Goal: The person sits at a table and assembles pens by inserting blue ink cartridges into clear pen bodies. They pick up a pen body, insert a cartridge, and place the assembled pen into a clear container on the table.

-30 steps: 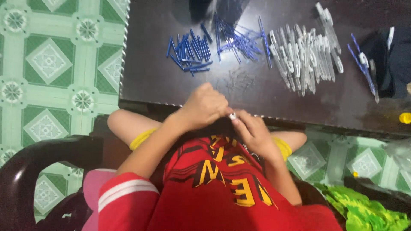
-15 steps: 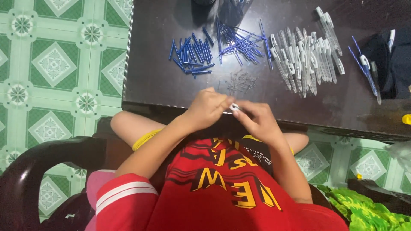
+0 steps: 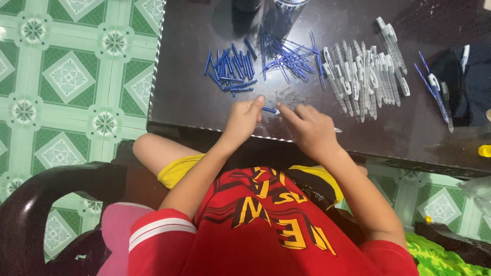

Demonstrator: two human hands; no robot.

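My left hand and my right hand meet over the near edge of a dark table. Between their fingertips sits a small blue pen part with a white tip; both hands pinch it. A clear pen barrel tip pokes out past my right hand. Beyond the hands lie a pile of short blue caps, a heap of thin blue refills and a row of clear pen barrels.
Two dark cups stand at the table's far edge. Finished blue pens lie beside a dark bag at the right. A yellow cap sits near the right edge. Green patterned floor tiles lie left.
Both hands have moved forward from my lap onto the table, still joined around the small blue part.
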